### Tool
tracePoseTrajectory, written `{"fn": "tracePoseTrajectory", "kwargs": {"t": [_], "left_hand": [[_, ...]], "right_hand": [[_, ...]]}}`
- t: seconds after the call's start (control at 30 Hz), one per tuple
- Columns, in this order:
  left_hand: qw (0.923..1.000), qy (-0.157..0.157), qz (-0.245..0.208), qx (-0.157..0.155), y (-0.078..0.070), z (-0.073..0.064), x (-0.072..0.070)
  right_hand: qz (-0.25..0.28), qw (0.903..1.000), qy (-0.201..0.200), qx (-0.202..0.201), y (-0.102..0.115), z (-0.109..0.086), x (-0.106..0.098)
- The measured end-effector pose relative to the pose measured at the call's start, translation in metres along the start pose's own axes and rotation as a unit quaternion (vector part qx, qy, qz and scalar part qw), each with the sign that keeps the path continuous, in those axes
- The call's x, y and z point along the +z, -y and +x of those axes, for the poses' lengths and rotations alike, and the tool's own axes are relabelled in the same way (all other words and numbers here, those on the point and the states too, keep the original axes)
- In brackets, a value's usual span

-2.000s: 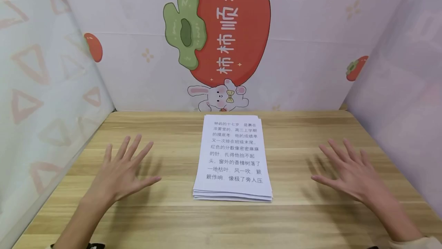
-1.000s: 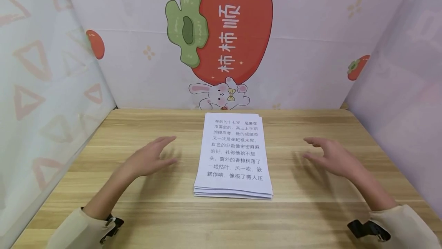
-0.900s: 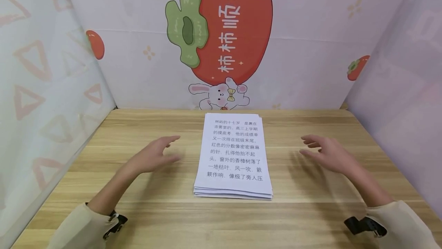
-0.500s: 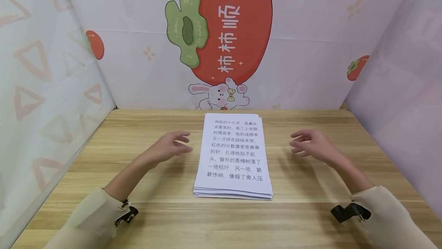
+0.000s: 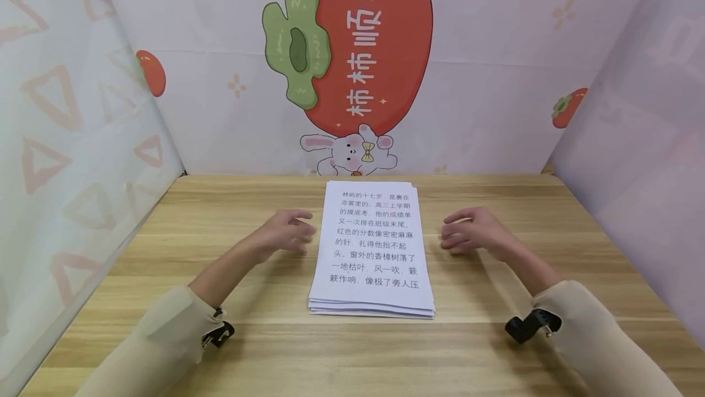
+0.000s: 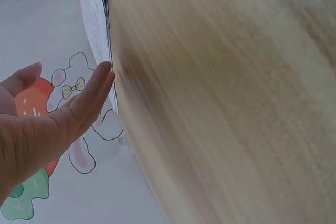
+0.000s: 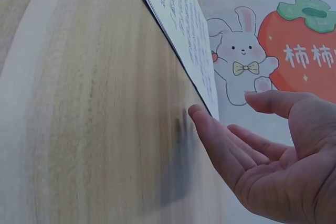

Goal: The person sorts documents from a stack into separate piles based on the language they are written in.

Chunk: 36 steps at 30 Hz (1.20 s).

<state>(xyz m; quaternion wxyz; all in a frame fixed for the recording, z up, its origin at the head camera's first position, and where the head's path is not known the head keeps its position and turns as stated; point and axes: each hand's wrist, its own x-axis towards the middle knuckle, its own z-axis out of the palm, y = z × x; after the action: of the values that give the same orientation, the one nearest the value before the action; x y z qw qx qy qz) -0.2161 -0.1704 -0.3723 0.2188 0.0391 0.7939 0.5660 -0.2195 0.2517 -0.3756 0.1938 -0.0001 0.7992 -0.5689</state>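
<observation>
1. Wood-grain tabletop [image 5: 352,354] carries the paper stack [image 5: 371,250] in its middle.
2. I see left grip [image 5: 281,232] and right grip [image 5: 477,230] half-spread, holding nothing, just beside it.
3. Uneven pushing, I judge, could skew the stack.

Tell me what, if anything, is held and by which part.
Nothing is held: the left hand and right hand flank the paper stack without gripping it.

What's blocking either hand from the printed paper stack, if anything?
Nothing visible. In the head view, the left hand is just left of the printed paper stack, the right hand just right of it, with only wood-grain tabletop showing in the gaps.
</observation>
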Motion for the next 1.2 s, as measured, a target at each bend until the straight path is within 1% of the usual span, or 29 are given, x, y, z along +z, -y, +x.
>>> {"fn": "tracePoseTrajectory", "kwargs": {"t": [0.03, 0.1, 0.23, 0.37, 0.5, 0.73, 0.9, 1.2], "left_hand": [[0.9999, 0.000, -0.009, -0.008, 0.001, 0.002, 0.000], [0.9994, 0.000, -0.028, -0.020, 0.001, 0.004, 0.001], [0.9981, -0.004, -0.051, -0.034, 0.002, 0.010, 0.003], [0.9967, -0.014, -0.066, -0.047, 0.001, 0.013, 0.005], [0.9952, -0.018, -0.076, -0.059, 0.000, 0.015, 0.006], [0.9941, -0.008, -0.091, -0.058, 0.000, 0.016, 0.007], [0.9929, -0.009, -0.102, -0.059, 0.001, 0.016, 0.008], [0.9912, -0.011, -0.120, -0.056, 0.002, 0.013, 0.009]], "right_hand": [[0.007, 0.9999, -0.003, 0.008, 0.000, 0.002, 0.002], [0.013, 0.9999, 0.000, 0.011, 0.000, 0.005, 0.005], [0.017, 0.9998, 0.004, 0.010, -0.001, 0.010, 0.011], [0.015, 0.9998, 0.009, 0.006, -0.001, 0.015, 0.015], [0.021, 0.9997, 0.006, 0.014, 0.001, 0.020, 0.019], [0.044, 0.9986, -0.002, 0.029, 0.002, 0.023, 0.022], [0.062, 0.9972, -0.010, 0.039, 0.003, 0.023, 0.025], [0.080, 0.9959, -0.019, 0.038, 0.000, 0.025, 0.026]]}}
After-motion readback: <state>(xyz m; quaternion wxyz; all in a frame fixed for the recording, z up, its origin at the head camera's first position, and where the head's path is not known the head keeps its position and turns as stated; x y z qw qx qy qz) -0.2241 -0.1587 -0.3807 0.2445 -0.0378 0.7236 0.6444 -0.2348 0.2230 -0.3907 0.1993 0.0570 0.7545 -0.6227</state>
